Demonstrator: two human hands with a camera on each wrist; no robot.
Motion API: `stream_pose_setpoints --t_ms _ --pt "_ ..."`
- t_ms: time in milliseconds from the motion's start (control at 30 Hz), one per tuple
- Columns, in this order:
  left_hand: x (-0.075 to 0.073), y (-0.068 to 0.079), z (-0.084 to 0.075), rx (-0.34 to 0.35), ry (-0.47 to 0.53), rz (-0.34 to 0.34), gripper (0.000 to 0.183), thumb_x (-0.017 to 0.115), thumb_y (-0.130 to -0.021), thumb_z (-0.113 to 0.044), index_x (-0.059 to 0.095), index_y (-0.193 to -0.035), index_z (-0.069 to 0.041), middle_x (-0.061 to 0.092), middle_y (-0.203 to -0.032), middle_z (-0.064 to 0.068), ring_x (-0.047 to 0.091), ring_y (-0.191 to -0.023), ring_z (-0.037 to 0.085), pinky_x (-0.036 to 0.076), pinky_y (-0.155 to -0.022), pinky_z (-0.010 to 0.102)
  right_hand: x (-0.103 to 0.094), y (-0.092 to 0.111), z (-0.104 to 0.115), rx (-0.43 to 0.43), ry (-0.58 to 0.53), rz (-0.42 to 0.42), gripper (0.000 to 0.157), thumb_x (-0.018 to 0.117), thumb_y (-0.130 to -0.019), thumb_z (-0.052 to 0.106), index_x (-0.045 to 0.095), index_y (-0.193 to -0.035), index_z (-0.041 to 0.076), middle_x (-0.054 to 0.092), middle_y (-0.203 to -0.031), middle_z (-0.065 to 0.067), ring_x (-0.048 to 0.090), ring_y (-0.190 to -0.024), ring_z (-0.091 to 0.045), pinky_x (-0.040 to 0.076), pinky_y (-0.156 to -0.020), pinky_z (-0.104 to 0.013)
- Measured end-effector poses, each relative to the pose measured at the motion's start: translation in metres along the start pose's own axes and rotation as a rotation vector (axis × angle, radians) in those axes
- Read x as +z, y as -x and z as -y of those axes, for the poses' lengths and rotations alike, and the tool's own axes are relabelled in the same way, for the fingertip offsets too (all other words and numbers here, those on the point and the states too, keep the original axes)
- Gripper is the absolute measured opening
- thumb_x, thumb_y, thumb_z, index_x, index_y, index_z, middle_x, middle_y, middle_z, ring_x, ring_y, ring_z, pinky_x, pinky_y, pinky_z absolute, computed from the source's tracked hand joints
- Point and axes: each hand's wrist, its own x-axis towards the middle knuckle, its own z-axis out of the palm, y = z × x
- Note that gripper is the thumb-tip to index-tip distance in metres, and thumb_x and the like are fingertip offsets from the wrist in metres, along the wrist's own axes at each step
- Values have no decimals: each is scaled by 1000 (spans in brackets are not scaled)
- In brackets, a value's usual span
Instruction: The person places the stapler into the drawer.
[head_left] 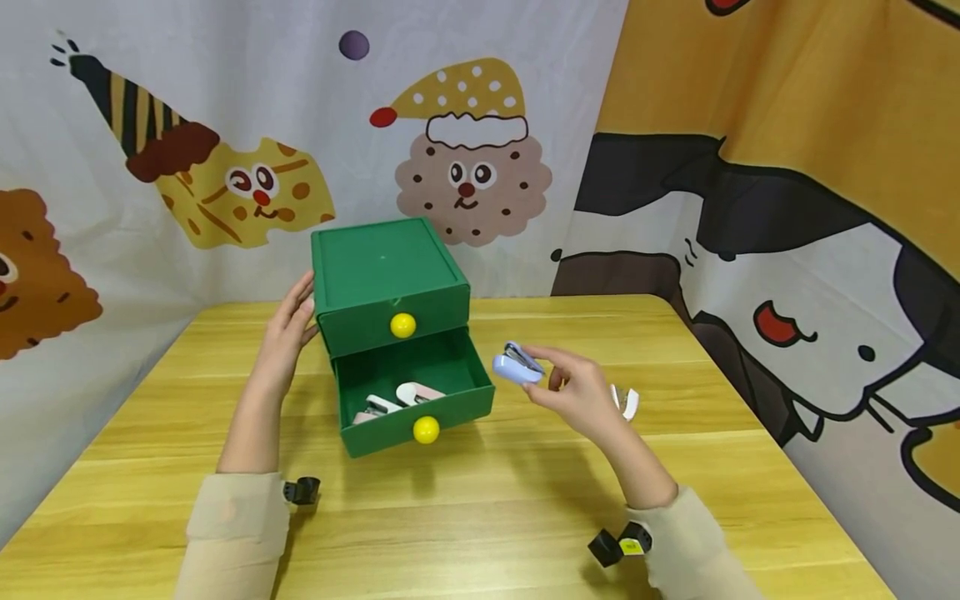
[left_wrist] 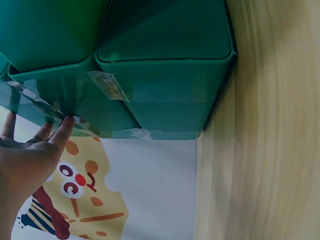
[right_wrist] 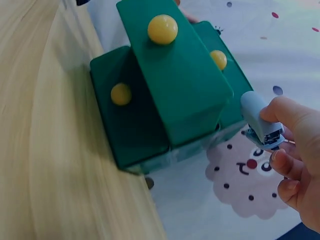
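Observation:
My right hand [head_left: 576,387] pinches a small light-blue stapler [head_left: 516,367] between thumb and fingers, just right of the pulled-out drawer [head_left: 472,398]. This drawer belongs to a green drawer cabinet [head_left: 386,262] with yellow knobs. Inside it lie several small white and pink items [head_left: 408,393] that look like mini staplers. My left hand [head_left: 281,346] rests against the cabinet's left side, fingers extended; in the left wrist view its fingertips [left_wrist: 67,121] touch the green side wall. The right wrist view shows the stapler [right_wrist: 256,114] held beside the cabinet, its metal front facing down.
A white object [head_left: 628,402] lies on the wooden table [head_left: 480,533], partly hidden behind my right wrist. The lower drawer [right_wrist: 117,120] and upper drawer [right_wrist: 235,90] are pushed in. A cartoon-print curtain [head_left: 300,83] hangs behind the table and along its right.

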Motion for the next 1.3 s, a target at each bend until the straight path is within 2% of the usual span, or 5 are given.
stream_pose_setpoints --t_ms 633,900,1033,1167,1300 --pt "-1 0 -1 4 -6 -1 56 40 -103 -36 20 -155 -26 15 -158 8 17 -142 30 18 -108 60 43 -30 30 31 -37 47 42 77 -81 14 68 -122 15 64 -99 5 46 -50 -15 36 -38 -27" --pt "0 0 -1 6 -6 -2 55 39 -104 -33 19 -155 -24 15 -158 9 17 -141 31 18 -108 60 53 -42 30 33 -31 86 41 77 -82 17 68 -122 14 45 -54 4 39 -42 -12 32 -36 -26" --pt "0 0 0 3 -10 -2 56 40 -103 -36 20 -155 -25 15 -158 8 17 -142 30 18 -108 60 54 -48 27 55 -46 130 40 77 -82 17 68 -121 15 39 -48 1 33 -39 -12 26 -36 -25" --pt "0 0 0 5 -8 0 56 40 -103 -36 20 -155 -25 15 -158 9 16 -142 31 18 -108 60 54 -52 24 79 -71 189 40 78 -82 17 69 -121 15 66 -79 0 30 -39 -12 26 -37 -24" --pt "-1 0 0 9 -1 1 55 39 -104 -34 20 -155 -25 15 -158 9 16 -142 31 17 -108 60 54 -56 21 98 -95 240 40 79 -81 17 69 -119 14 67 -114 -2 28 -40 -13 26 -38 -24"
